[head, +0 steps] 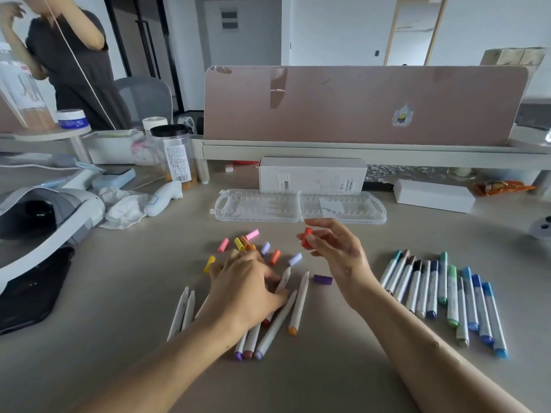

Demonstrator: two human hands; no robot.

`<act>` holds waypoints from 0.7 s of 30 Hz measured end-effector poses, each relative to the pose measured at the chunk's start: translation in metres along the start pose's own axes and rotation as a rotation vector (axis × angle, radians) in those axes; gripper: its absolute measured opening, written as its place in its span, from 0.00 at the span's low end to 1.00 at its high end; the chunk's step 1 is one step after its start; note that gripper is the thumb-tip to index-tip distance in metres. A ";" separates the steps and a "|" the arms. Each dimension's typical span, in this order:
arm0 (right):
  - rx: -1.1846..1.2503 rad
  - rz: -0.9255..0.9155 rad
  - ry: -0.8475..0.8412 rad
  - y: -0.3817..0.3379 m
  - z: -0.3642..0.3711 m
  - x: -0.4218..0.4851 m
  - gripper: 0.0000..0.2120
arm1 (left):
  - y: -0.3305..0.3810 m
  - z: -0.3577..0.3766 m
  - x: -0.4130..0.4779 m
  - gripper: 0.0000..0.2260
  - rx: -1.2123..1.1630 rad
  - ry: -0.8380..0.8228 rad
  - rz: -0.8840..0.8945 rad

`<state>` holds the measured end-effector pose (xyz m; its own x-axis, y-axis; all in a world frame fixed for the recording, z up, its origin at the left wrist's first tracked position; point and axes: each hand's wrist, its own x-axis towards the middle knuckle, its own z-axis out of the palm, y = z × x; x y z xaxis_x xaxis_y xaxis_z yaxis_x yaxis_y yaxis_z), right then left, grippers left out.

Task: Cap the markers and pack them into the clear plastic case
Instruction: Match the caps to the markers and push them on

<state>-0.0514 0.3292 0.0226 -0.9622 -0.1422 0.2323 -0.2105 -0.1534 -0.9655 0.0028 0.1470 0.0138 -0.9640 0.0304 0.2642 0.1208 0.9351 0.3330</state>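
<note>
Markers (286, 308) lie uncapped before the empty clear case (256, 207). Right hand (337, 251) pinches a red cap (306, 237); left hand (244, 287) closes on a marker, likely its match.

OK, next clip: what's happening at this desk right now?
A person is capping markers. The right hand holds a red cap in the air, while the left hand rests on the uncapped markers near the loose caps. A row of capped markers lies to the right. The clear case sits open and empty behind.
</note>
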 end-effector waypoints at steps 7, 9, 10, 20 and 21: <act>0.031 -0.025 -0.002 -0.003 -0.002 0.000 0.11 | 0.009 -0.003 0.007 0.08 -0.087 0.031 -0.040; 0.050 -0.044 0.036 -0.005 -0.001 0.000 0.11 | 0.009 -0.004 0.011 0.08 -0.216 0.045 -0.063; 0.064 -0.057 0.059 -0.006 -0.001 0.000 0.11 | 0.009 -0.006 0.014 0.08 -0.295 0.040 -0.083; 0.070 -0.113 0.112 -0.010 0.002 -0.002 0.11 | -0.010 -0.032 0.034 0.03 -0.696 0.138 0.063; 0.064 -0.120 0.103 -0.009 0.004 -0.002 0.11 | -0.016 -0.033 0.033 0.03 -0.631 0.205 0.130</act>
<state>-0.0469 0.3275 0.0316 -0.9443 -0.0183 0.3286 -0.3163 -0.2257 -0.9214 -0.0232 0.1220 0.0468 -0.8754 0.0028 0.4834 0.4079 0.5410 0.7355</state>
